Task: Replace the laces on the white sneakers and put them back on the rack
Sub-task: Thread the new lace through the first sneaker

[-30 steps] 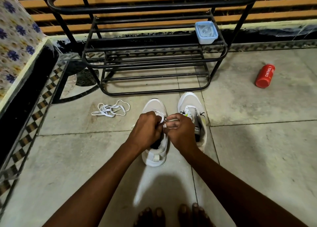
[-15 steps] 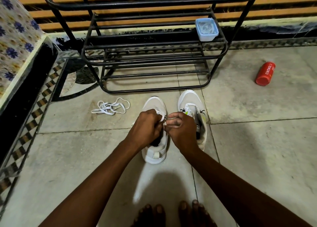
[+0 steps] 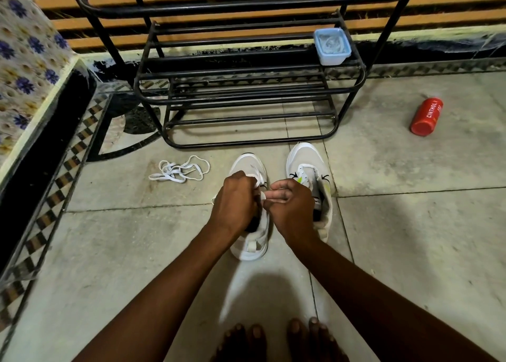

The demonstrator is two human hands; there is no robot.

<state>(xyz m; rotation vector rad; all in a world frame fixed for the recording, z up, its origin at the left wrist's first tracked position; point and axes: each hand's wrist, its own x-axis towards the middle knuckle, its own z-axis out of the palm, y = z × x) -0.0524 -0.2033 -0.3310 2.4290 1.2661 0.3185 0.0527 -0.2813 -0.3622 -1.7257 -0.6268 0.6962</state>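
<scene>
**Midway: lacing the left-hand sneaker, rack waiting**

Plainly the job is in its threading stage, not the putting-away stage. Taking the scene from biggest to smallest: the black metal rack (image 3: 246, 93) stands at the far wall with its lower tiers bare of shoes, only a small blue container (image 3: 332, 46) sitting on one shelf. Both white sneakers are on the tiled floor in front of it, toes toward the rack: the left sneaker (image 3: 253, 241) under the hands, the right sneaker (image 3: 308, 164) just beside it. A loose lace (image 3: 179, 171) lies bunched on the floor to the left, apart from the shoes.

The left hand (image 3: 235, 200) is curled over the left sneaker's throat, gripping white material there; the right hand (image 3: 290, 208) pinches what looks like a lace end between thumb and fingertips, the two hands nearly touching.

Next, I judge, comes feeding that end through an eyelet and drawing it snug, which needs a fine pinch and a steadied shoe.

Which eyelet is being worked, and how many are already filled, is hidden under the hands. Whether the floor lace is old or new cannot be told.
</scene>
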